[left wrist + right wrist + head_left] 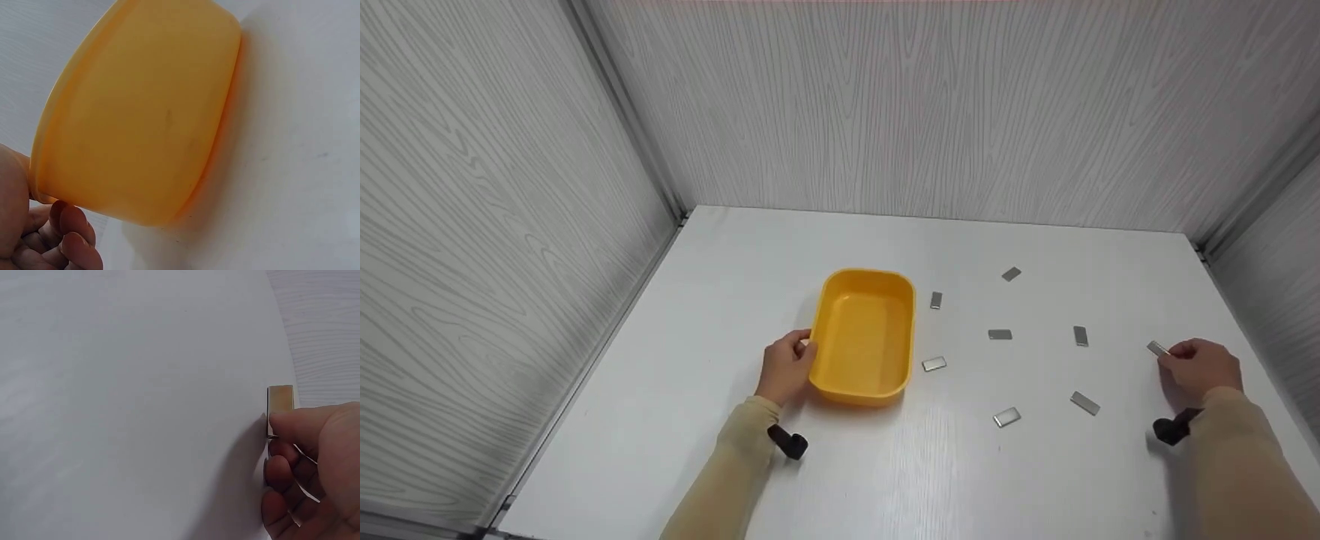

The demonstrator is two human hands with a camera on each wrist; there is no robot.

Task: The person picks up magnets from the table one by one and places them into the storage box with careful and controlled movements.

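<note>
Pinching with the left hand (786, 366) the left rim of an upright yellow tub (861, 337), on the desk (660, 420) nearer the left edge than the right. Past seven scattered metal pieces (1006, 417), pinching an eighth piece (281, 399) near the right edge with the right hand (1201, 369).

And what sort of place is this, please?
Probably an enclosed work booth: grey wood-grain panels stand around three sides of a white tabletop, which holds a yellow tray and scattered metallic pieces.
</note>
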